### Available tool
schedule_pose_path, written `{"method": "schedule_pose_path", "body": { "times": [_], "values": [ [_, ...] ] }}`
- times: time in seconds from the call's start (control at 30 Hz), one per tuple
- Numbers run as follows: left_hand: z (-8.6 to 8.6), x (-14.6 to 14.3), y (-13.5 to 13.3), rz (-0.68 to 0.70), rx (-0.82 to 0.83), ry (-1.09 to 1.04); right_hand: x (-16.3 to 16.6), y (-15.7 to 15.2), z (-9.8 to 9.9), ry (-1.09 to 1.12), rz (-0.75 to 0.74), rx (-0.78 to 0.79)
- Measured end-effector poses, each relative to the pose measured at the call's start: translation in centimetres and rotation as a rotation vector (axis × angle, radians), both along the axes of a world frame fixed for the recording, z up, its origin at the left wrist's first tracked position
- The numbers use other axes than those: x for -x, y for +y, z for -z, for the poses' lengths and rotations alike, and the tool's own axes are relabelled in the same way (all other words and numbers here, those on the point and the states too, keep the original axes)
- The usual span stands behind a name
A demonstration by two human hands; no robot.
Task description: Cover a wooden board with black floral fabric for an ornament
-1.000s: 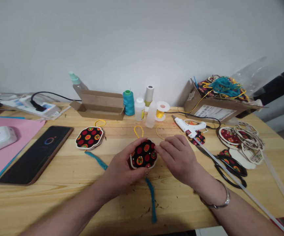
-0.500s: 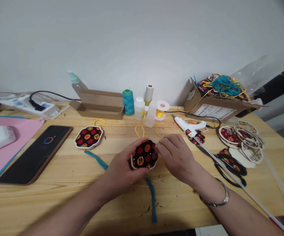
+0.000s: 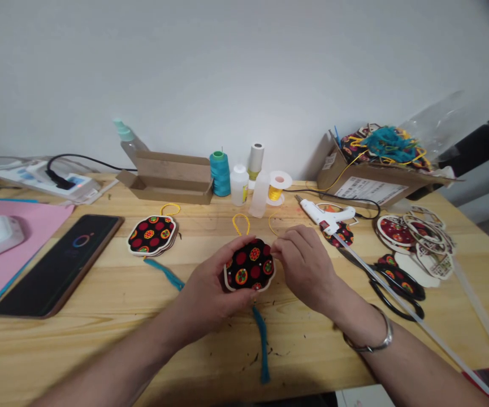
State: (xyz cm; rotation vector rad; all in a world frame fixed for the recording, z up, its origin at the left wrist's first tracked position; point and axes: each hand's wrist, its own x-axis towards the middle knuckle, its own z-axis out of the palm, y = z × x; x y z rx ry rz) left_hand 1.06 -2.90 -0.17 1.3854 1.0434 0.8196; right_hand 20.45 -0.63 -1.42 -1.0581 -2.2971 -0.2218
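My left hand (image 3: 208, 288) grips a scalloped fabric ornament (image 3: 248, 264) by its left side, thumb in front and fingers behind. Its face is black cloth with red and orange flowers, edged by a pale rim. A yellow cord loop (image 3: 241, 224) lies above it, and a teal tassel (image 3: 262, 345) hangs down below. My right hand (image 3: 306, 268) is at the ornament's right edge with fingers curled and pinched together; whatever they hold is hidden. To the left lies a similar ornament (image 3: 151, 234) with its own yellow loop and teal tassel.
At right are a white glue gun (image 3: 327, 215) with a long glue stick, black-handled scissors (image 3: 397, 294) and loose ornament pieces (image 3: 418, 237). Behind stand bottles (image 3: 239, 186), teal thread (image 3: 220, 174), an open carton (image 3: 172, 192) and a filled box (image 3: 363, 183). A phone (image 3: 60, 263) lies left.
My right hand has shifted slightly right, uncovering a little more of the ornament's right edge. My left hand keeps its grip. The whole view has moved a touch.
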Motion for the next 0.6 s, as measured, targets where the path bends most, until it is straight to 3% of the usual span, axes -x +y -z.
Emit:
{"method": "schedule_pose_path", "body": {
  "times": [0.6],
  "values": [
    [-0.7, 0.0, -0.11, 0.013, 0.155, -0.072, 0.13, 0.01, -0.41, 0.153, 0.021, 0.0]
  ]
}}
